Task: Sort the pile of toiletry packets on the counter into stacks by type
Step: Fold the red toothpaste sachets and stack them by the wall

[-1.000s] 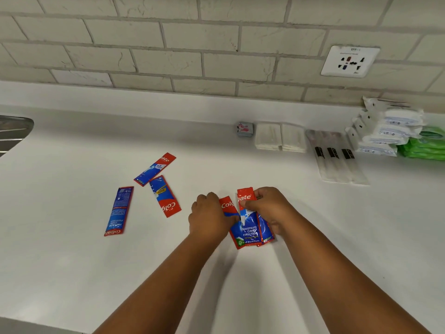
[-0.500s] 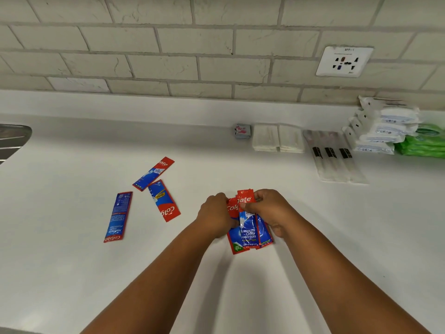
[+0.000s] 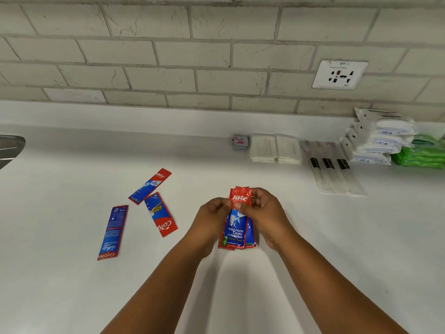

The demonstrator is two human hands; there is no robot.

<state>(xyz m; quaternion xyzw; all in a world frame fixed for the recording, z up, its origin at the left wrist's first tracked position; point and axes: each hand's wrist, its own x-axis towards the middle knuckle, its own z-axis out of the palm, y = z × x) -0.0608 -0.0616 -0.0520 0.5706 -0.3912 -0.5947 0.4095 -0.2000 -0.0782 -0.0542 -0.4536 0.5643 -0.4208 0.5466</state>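
A small bundle of red and blue toothpaste sachets (image 3: 237,227) stands squared up at the counter's middle, its lower ends on the white counter (image 3: 337,237). My left hand (image 3: 213,216) pinches its left edge near the top, and my right hand (image 3: 266,213) grips its right side with thumb on the front. Three loose toothpaste sachets lie flat to the left: one (image 3: 150,186) slanting at the back, one (image 3: 160,214) just below it, one (image 3: 112,232) furthest left.
Along the back right stand sorted items: a small grey packet (image 3: 240,141), two white flat stacks (image 3: 275,149), clear long sachets with black labels (image 3: 332,169), white pouches (image 3: 380,141) and green packs (image 3: 421,153). A sink edge (image 3: 10,147) shows far left. A wall socket (image 3: 339,74) is above.
My hands have drawn together, closing the fanned sachets into one aligned bundle and lifting its top slightly. The loose sachets on the left have not moved.
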